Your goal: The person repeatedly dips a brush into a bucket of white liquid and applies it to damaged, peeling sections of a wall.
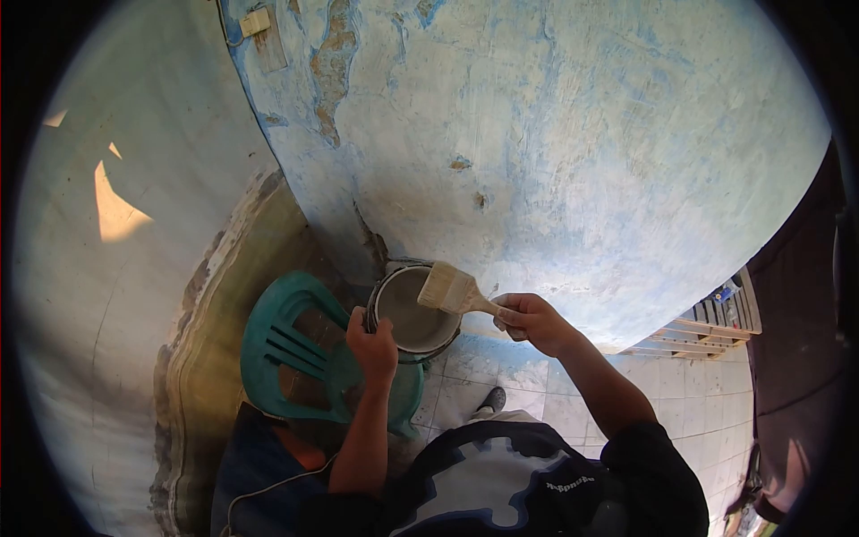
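Patchy blue and white paint covers the wall in front, with brown bare spots, and a green plastic chair stands on the tiled floor near the corner. On the left side, the left hand has its fingers bent around the edge of a round bucket, with the thumb at the rim. Closed tight on the handle of a wide brush, the right hand holds the pale bristles over the bucket's open top.
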